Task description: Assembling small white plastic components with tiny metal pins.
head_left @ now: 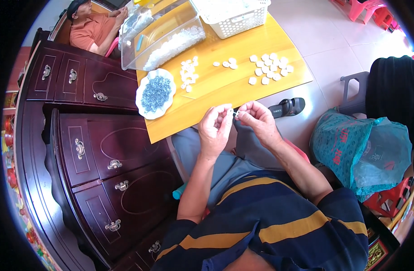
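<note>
My left hand (pixel 216 128) and my right hand (pixel 259 121) meet at their fingertips just off the near edge of a yellow table (pixel 225 92). Together they pinch a tiny white plastic piece (pixel 236 113). On the table lie loose white pieces in three groups: left (pixel 189 73), middle (pixel 228 63) and a bigger cluster on the right (pixel 271 67). A white scalloped dish (pixel 143 106) full of small blue-grey metal parts (pixel 155 93) sits at the table's left corner.
A clear plastic bin (pixel 159 34) with white pieces and a white basket (pixel 231 16) stand at the table's far side. Dark wooden cabinets (pixel 98 149) are on my left. Another person (pixel 94 27) sits beyond. A teal bag (pixel 360 151), a grey stool (pixel 353 92) and a sandal (pixel 288 107) are on the right.
</note>
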The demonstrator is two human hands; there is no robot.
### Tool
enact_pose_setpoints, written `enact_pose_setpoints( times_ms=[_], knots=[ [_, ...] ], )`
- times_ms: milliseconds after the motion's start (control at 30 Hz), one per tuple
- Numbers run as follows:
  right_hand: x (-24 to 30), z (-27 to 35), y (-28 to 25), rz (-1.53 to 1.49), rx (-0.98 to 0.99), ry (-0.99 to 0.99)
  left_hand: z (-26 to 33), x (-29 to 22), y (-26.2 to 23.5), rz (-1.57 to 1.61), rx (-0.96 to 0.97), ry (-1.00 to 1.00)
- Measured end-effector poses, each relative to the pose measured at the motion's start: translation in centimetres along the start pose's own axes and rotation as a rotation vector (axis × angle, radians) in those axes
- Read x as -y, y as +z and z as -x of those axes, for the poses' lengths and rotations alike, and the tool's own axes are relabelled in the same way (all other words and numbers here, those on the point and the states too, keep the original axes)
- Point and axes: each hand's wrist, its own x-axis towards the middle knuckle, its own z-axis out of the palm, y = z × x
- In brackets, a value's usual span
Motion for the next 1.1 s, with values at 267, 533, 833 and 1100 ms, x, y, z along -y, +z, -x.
enact_pose_setpoints(
  times_ms=[267, 533, 833, 1100],
  knots=[
    [0.0, 0.1, 0.0, 0.023, 0.002, -0.001, 0.1, 0.1, -0.1, 0.035, 0.002, -0.054],
    [0.0, 0.1, 0.1, 0.027, 0.007, 0.007, 0.2, 0.5, -0.1, 0.04, 0.005, -0.037],
    [0.0, 0.1, 0.1, 0.016, 0.0, 0.025, 0.2, 0.6, -0.3, 0.262, 0.029, -0.207],
    [0.0, 0.1, 0.2, 0.077, -0.01, 0.023, 0.2, 0.7, -0.5, 0.117, 0.087, -0.132]
  ],
)
